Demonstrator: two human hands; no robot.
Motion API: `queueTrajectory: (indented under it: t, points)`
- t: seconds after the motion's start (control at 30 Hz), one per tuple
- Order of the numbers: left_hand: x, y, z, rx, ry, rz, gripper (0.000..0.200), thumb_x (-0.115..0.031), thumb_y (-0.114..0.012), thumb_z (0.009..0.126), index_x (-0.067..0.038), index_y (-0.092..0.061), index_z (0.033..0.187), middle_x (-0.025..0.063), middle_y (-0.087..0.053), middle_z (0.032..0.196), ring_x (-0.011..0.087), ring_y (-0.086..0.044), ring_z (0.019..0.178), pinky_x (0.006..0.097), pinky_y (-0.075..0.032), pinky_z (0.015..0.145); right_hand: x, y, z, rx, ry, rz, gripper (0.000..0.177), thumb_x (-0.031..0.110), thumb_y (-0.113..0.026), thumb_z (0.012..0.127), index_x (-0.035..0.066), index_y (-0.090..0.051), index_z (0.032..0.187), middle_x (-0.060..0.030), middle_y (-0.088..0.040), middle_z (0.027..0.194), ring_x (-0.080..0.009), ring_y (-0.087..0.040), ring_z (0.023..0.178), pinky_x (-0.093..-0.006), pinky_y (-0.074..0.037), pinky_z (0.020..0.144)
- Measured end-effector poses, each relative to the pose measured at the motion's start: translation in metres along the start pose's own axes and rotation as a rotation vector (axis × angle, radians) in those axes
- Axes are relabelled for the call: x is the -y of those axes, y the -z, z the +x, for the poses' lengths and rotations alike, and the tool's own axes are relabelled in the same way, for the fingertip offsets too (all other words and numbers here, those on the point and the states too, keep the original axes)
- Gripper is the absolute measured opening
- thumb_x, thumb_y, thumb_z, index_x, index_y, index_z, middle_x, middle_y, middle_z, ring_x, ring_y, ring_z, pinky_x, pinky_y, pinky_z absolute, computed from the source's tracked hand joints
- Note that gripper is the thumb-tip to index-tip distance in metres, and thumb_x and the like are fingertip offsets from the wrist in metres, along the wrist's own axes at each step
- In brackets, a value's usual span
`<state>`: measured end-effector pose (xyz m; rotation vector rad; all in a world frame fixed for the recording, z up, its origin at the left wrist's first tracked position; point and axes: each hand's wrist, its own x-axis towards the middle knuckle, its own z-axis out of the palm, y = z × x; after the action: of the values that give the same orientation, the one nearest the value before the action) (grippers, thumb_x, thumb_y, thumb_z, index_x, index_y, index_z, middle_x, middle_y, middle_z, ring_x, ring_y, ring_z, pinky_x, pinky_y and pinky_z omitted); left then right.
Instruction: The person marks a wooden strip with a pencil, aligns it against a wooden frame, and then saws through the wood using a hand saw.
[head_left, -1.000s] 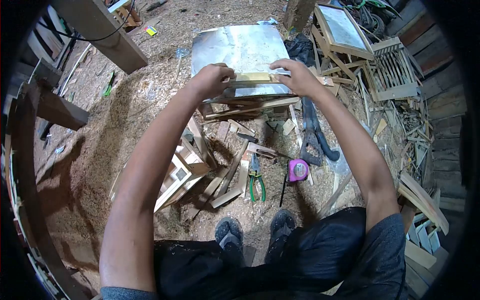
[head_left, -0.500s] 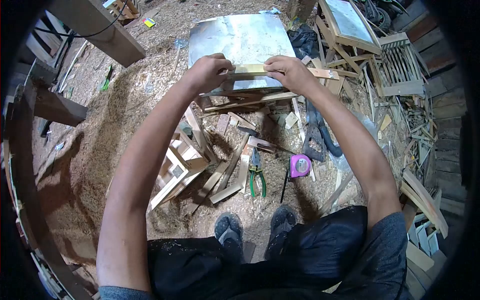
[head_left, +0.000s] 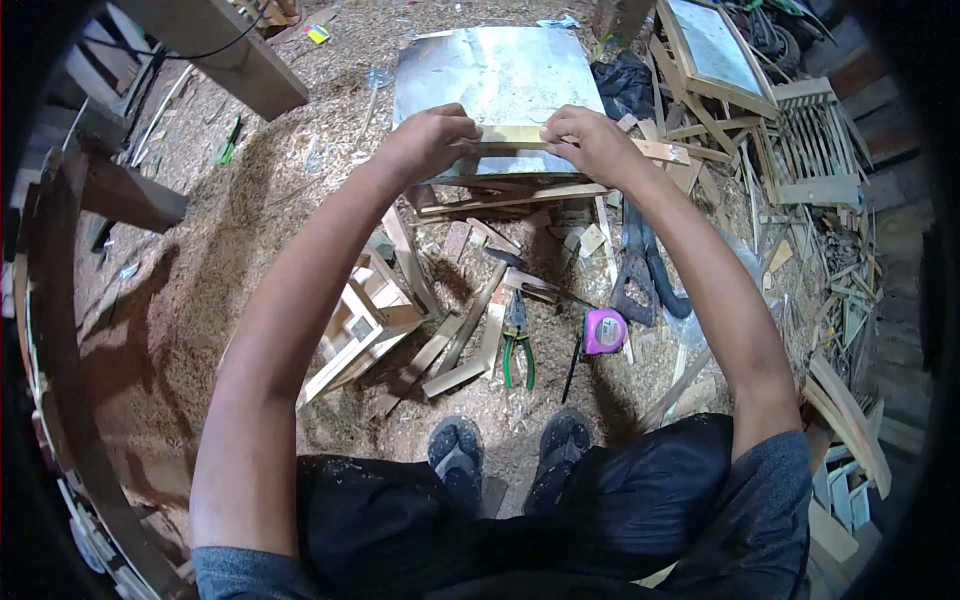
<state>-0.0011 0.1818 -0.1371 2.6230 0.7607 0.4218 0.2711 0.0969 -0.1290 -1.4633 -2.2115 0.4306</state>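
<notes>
A short pale wooden strip (head_left: 510, 134) spans the gap between my two hands, above the near edge of a low table with a sheet-metal top (head_left: 495, 75). My left hand (head_left: 436, 146) is closed on the strip's left end, thumb and fingers pinching it. At the other end, my right hand (head_left: 594, 147) grips it the same way. Another light wooden piece (head_left: 662, 151) sticks out to the right, just beyond my right hand. The strip's ends are hidden by my fingers.
On the shavings-covered ground lie green-handled pliers (head_left: 518, 350), a pink tape measure (head_left: 604, 331), a hammer (head_left: 503, 258), a handsaw (head_left: 634, 285) and wood offcuts. A small wooden frame (head_left: 370, 325) sits left of them. A wooden post (head_left: 220, 55) stands at upper left.
The whole view has shifted slightly, so the table and tools appear a little farther right. Both hands keep their hold on the wooden strip at the table's near edge.
</notes>
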Motion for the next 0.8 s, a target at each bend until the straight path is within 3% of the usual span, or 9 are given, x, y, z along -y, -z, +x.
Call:
queueTrajectory:
  t: [0.07, 0.13, 0.33, 0.47, 0.57, 0.73, 0.8]
  points:
    - [-0.001, -0.002, -0.008, -0.008, 0.03, -0.005, 0.021, -0.011, -0.068, 0.087, -0.006, -0.07, 0.108, 0.0121, -0.066, 0.11, 0.0299, -0.066, 0.099, 0.0393, -0.055, 0.086, 0.004, 0.003, 0.004, 0.031, 0.013, -0.056, 0.02, 0.006, -0.073, 0.082, 0.001, -0.07, 0.101, -0.0113, -0.065, 0.107, -0.0287, -0.063, 0.101, -0.0371, -0.05, 0.091]
    - [-0.001, -0.005, -0.009, -0.116, -0.107, 0.08, 0.023, -0.011, -0.068, 0.087, -0.006, -0.069, 0.11, 0.0119, -0.065, 0.114, 0.0305, -0.063, 0.106, 0.0404, -0.054, 0.089, 0.009, 0.007, 0.003, 0.05, 0.008, -0.118, 0.022, 0.006, -0.073, 0.081, 0.002, -0.07, 0.102, -0.0117, -0.063, 0.108, -0.0289, -0.062, 0.104, -0.0375, -0.049, 0.093]
    - [-0.019, -0.006, -0.009, -0.043, -0.041, 0.341, 0.021, -0.019, -0.062, 0.092, -0.007, -0.068, 0.108, 0.0099, -0.062, 0.116, 0.0271, -0.057, 0.114, 0.0414, -0.048, 0.096, 0.019, 0.016, -0.007, 0.132, -0.075, -0.146, 0.032, -0.002, -0.068, 0.079, 0.003, -0.069, 0.11, -0.0131, -0.057, 0.118, -0.0314, -0.059, 0.108, -0.0389, -0.048, 0.094]
    - [-0.031, -0.008, -0.01, 0.046, -0.005, 0.555, 0.02, -0.017, -0.058, 0.092, -0.007, -0.067, 0.107, 0.0094, -0.06, 0.118, 0.0246, -0.054, 0.117, 0.0428, -0.046, 0.096, 0.019, 0.009, -0.008, 0.105, 0.031, -0.26, 0.038, -0.008, -0.056, 0.078, 0.003, -0.069, 0.112, -0.0152, -0.059, 0.115, -0.0338, -0.058, 0.11, -0.041, -0.047, 0.095]
    - [-0.036, -0.012, -0.013, -0.066, 0.013, 0.542, 0.02, -0.015, -0.058, 0.09, -0.007, -0.065, 0.107, 0.0105, -0.061, 0.114, 0.0259, -0.057, 0.114, 0.0425, -0.046, 0.095, 0.02, 0.01, -0.008, 0.101, 0.05, -0.269, 0.041, -0.009, -0.049, 0.078, 0.002, -0.068, 0.112, -0.0167, -0.06, 0.114, -0.0349, -0.058, 0.11, -0.042, -0.047, 0.095]
    - [-0.038, -0.003, -0.013, -0.009, 0.095, 0.355, 0.024, -0.017, -0.06, 0.087, -0.007, -0.062, 0.109, 0.0118, -0.063, 0.11, 0.0286, -0.059, 0.11, 0.0421, -0.045, 0.096, 0.012, 0.014, -0.008, 0.096, 0.017, -0.203, 0.042, -0.008, -0.046, 0.079, 0.0, -0.066, 0.114, -0.0192, -0.062, 0.116, -0.0378, -0.059, 0.111, -0.0433, -0.047, 0.096]
    - [-0.038, -0.002, -0.016, -0.003, 0.11, 0.322, 0.027, -0.017, -0.06, 0.087, -0.007, -0.061, 0.112, 0.012, -0.064, 0.109, 0.0297, -0.059, 0.109, 0.0423, -0.045, 0.097, 0.011, 0.016, -0.008, 0.053, 0.043, -0.188, 0.049, -0.009, -0.046, 0.08, 0.005, -0.058, 0.125, -0.016, -0.065, 0.118, -0.0397, -0.06, 0.111, -0.046, -0.048, 0.094]
